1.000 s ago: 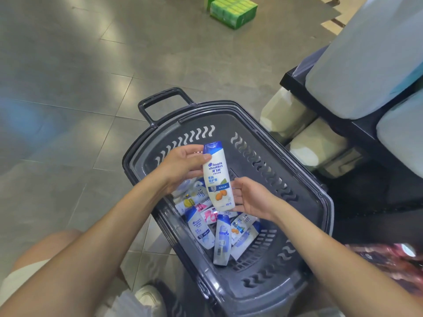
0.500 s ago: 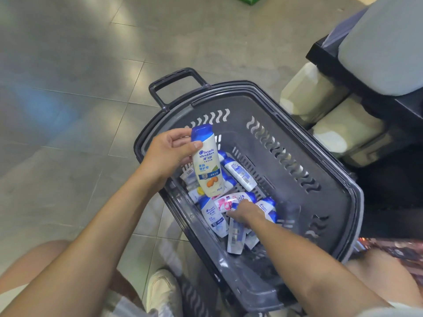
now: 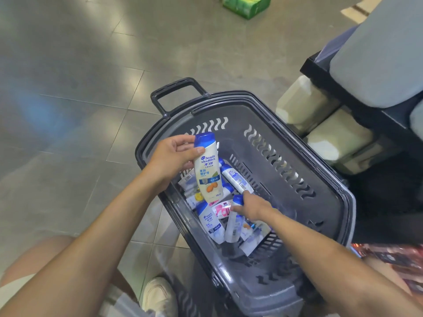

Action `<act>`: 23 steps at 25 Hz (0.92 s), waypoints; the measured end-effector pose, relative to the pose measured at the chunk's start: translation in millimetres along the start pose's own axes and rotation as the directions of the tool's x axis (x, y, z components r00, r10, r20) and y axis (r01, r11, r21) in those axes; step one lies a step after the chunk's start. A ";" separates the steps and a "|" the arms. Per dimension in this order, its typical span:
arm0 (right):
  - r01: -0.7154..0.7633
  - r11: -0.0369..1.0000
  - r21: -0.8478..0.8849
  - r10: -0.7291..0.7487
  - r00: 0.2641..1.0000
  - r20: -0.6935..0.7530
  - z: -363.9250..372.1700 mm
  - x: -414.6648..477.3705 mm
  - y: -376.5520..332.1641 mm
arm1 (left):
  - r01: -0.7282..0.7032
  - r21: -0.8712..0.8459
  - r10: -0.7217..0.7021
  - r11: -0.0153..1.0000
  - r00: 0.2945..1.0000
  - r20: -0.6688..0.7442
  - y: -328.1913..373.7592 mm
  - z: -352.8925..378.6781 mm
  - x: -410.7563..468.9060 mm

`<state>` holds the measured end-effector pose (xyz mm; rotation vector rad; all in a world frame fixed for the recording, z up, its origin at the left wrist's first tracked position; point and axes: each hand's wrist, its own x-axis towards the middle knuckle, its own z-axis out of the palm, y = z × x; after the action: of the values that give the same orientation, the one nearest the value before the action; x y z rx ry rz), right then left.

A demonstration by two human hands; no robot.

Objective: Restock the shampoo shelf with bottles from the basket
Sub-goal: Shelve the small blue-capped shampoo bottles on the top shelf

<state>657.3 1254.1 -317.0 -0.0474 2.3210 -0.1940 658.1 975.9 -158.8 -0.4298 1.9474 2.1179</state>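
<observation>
grey plastic basket [image 3: 320, 179] stands on the tiled floor [image 3: 91, 88] in front of me, its handle [image 3: 176, 88] on the far side. my left hand [image 3: 171, 156] holds a white bottle [image 3: 207, 170] with a blue cap upright over the basket's left rim, thumb pressed on its front just below the cap and fingers curled round behind. my right hand [image 3: 251, 208] is down inside the basket, fingers wrapped round a second bottle [image 3: 233, 227] just under its blue cap; that one lies slanted on the heap with its base toward me. more bottles [image 3: 210, 223] lie jumbled on the basket's bottom, mostly on its left side, some label up and some showing barcodes. right of the basket a dark shelf [image 3: 343, 92] has pale jugs [image 3: 302, 99] low down. a green box [image 3: 247, 5] sits far off on the floor. my pale shoe [image 3: 158, 296] is beside the basket's near corner.
</observation>
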 end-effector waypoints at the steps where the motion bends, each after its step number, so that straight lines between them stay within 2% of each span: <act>1: 0.045 0.996 0.082 -0.043 0.999 -0.032 -14.3 -4.3 4.2 | 0.009 -0.008 -0.009 1.000 1.000 0.016 0.2 2.8 2.7; 4: 0.217 0.893 0.394 -0.177 0.975 -0.136 -60.9 -23.7 10.1 | 0.074 -0.062 -0.071 0.995 0.996 0.059 1.6 8.5 9.9; 6: 0.299 0.726 0.619 -0.256 0.953 -0.161 -92.0 -40.6 11.1 | 0.140 -0.126 -0.128 0.982 0.987 0.098 3.0 13.4 14.2; 8: 0.299 0.500 0.813 -0.326 0.934 -0.144 -116.2 -54.2 11.3 | 0.167 -0.181 -0.144 0.969 0.981 0.134 4.8 20.2 17.3; 12: 0.265 0.063 0.962 -0.416 0.883 -0.216 -140.1 -67.3 0.0 | 0.153 -0.237 -0.124 0.959 0.983 0.133 7.8 33.7 20.3; 15: 0.183 -0.196 0.963 -0.330 0.913 -0.241 -141.4 -68.2 -21.5 | 0.141 -0.217 -0.117 0.966 0.986 0.119 10.1 37.9 18.9; 18: 0.187 -0.283 0.941 -0.193 0.950 -0.247 -135.3 -59.7 -39.6 | 0.145 -0.191 -0.130 0.971 0.988 0.089 11.4 37.7 18.2; 21: 0.202 -0.214 0.956 -0.115 0.966 -0.230 -133.4 -59.4 -53.9 | 0.141 -0.170 -0.130 0.975 0.989 0.070 19.2 40.4 15.1; 23: 0.188 -0.189 0.964 -0.115 0.971 -0.212 -142.6 -73.9 -62.6 | 0.142 -0.176 -0.135 0.974 0.989 0.056 33.7 42.4 4.7</act>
<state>603.0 1217.2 -157.7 0.4991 1.4588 -2.1776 639.0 1015.0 -126.2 -0.5318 1.6586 2.2004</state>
